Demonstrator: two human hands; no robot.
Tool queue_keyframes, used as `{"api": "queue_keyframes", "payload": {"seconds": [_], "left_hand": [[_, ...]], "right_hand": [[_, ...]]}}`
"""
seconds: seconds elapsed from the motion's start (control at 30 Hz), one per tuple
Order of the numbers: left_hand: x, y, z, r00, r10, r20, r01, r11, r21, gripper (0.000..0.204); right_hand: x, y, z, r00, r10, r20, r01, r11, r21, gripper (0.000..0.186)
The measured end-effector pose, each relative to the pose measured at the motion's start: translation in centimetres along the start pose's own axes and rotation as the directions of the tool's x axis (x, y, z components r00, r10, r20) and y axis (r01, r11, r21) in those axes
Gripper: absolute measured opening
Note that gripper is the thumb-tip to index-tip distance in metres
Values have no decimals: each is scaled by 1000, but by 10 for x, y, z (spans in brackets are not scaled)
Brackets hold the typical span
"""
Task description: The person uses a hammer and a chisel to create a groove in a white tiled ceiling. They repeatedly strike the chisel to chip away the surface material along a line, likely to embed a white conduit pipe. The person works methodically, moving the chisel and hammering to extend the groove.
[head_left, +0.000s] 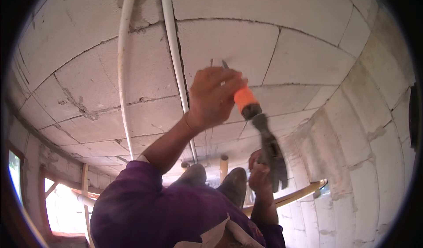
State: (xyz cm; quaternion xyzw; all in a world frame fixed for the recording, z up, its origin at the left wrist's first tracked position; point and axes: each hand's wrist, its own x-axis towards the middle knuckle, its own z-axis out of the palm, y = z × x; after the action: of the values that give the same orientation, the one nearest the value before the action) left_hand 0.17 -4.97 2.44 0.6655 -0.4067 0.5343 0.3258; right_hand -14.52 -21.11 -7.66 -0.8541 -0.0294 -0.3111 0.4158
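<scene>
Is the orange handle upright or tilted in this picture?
Tilted: the orange handle slants down toward the picture's right from the left hand.

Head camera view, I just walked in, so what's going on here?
A person in a purple top is working at a pale block wall. The left hand holds an orange chisel-like tool, its pointed end toward the blocks. The right hand holds a dark hammer, its head lined up at the tool's back end; blur hides whether they touch. Two white pipes run along the wall.
</scene>
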Motion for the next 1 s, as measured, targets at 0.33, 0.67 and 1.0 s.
{"api": "queue_keyframes", "payload": {"seconds": [0.33, 0.67, 1.0], "left_hand": [[48, -40, -35, 970, -242, -13, 184, 772, -608, 41], [13, -30, -21, 958, 285, 26, -270, 930, -247, 37], [7, -16, -9, 971, 239, 29, -230, 958, -173, 38]], "right_hand": [[-43, 42, -13, 945, 268, -190, -80, 749, 658, 73], [-51, 35, 10, 941, 331, -71, -220, 756, 617, 73], [-38, 12, 8, 994, 92, -55, -40, 796, 603, 80]]}}
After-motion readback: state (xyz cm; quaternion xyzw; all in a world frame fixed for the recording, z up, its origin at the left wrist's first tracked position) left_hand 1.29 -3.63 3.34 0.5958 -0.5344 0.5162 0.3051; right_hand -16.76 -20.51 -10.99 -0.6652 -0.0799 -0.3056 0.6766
